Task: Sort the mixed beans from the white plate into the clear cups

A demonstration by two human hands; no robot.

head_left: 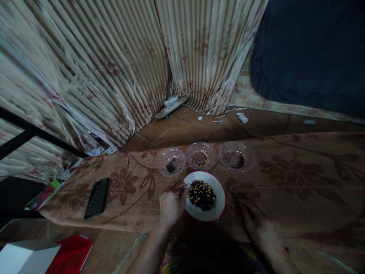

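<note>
A white bowl with a red rim (221,207) stands on the cloth in front of me, holding a heap of mixed dark and yellow beans (202,195). My left hand (172,205) is closed round thin metal tweezers (184,186), whose tips reach over the bowl's left rim to the edge of the heap. To the right of the bowl my right hand (261,226) rests low on the cloth, fingers loosely stretched and holding nothing visible. Behind the bowl stand three clear plastic bowls: one with black beans (171,166), one with yellow beans (203,161), one with dark red beans (238,161).
A brown flowered cloth (299,179) covers the long table. A black phone (97,198) lies at its left. Beyond are striped curtains (137,57), a skateboard (171,107), litter on the tiled floor and a dark padded shape (310,49). A white box (28,257) is at lower left.
</note>
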